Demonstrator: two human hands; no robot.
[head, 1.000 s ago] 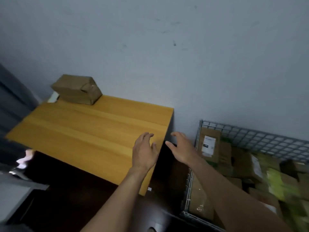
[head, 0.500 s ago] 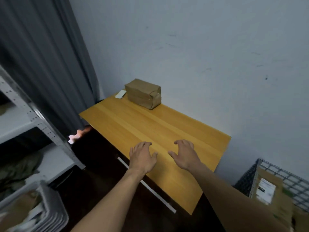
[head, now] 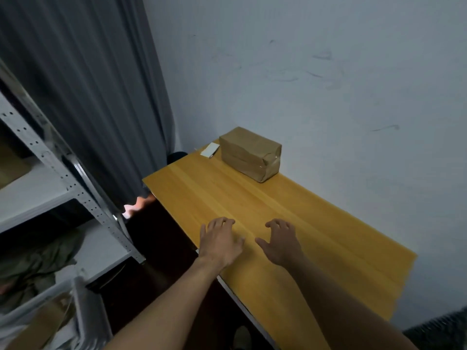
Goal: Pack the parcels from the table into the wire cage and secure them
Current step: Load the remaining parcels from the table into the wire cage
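Note:
A brown paper-wrapped parcel (head: pixel 250 154) lies at the far corner of the yellow wooden table (head: pixel 316 236), close to the wall. A small white card (head: pixel 210 150) lies just left of it. My left hand (head: pixel 219 242) and my right hand (head: pixel 280 241) hover side by side over the table's near part, palms down, fingers loosely spread, holding nothing. Both are well short of the parcel. Only a dark corner of the wire cage (head: pixel 439 332) shows at the bottom right.
A grey curtain (head: pixel 88 97) hangs left of the table. A white metal shelf unit (head: pixel 63 183) stands at the far left with cloth and a white crate on its lower levels. The pale wall runs behind the table.
The view has swung left, away from the wire cage and onto the table. Both hands have moved from the table's right end out over its top, nearer the parcel.

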